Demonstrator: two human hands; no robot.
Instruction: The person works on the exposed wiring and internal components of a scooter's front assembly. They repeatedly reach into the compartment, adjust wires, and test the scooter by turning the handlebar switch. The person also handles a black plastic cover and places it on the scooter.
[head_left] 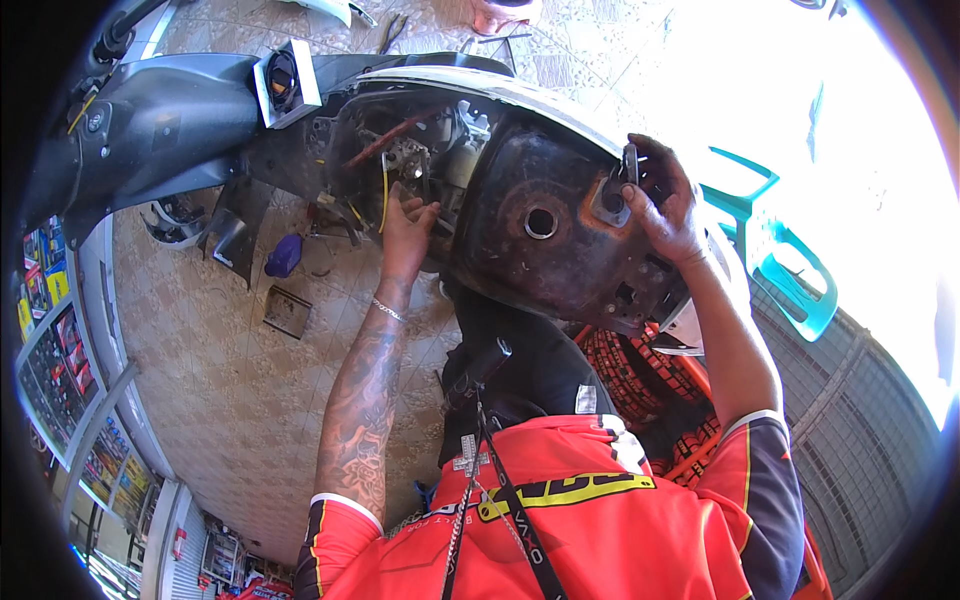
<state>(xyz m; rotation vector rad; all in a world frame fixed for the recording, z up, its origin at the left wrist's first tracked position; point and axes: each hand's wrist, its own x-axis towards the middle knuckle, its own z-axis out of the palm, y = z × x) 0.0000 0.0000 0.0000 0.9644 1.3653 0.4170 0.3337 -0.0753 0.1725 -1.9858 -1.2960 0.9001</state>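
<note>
A scooter stands across in front of me with its seat off, and the dark, rust-stained fuel tank [515, 185] lies bare. A round hole with a shiny rim [540, 223] is in its top. My right hand [668, 200] is closed round a dark metal bracket [630, 163] at the tank's right end. My left hand [408, 228] reaches into the engine bay left of the tank, fingers curled up against the metal engine parts [405, 158]. What its fingertips grip, if anything, is hidden. A yellow strip [384, 195] hangs beside them, and a reddish hose [385, 140] crosses above.
A white box [287, 84] sits on the scooter's dark body. On the tiled floor lie a purple object [284, 256], a shallow tray [287, 312] and loose panels [232, 235]. Tyres [630, 375] stand at my right, a teal plastic chair [795, 270] beyond. Shelves [60, 360] line the left.
</note>
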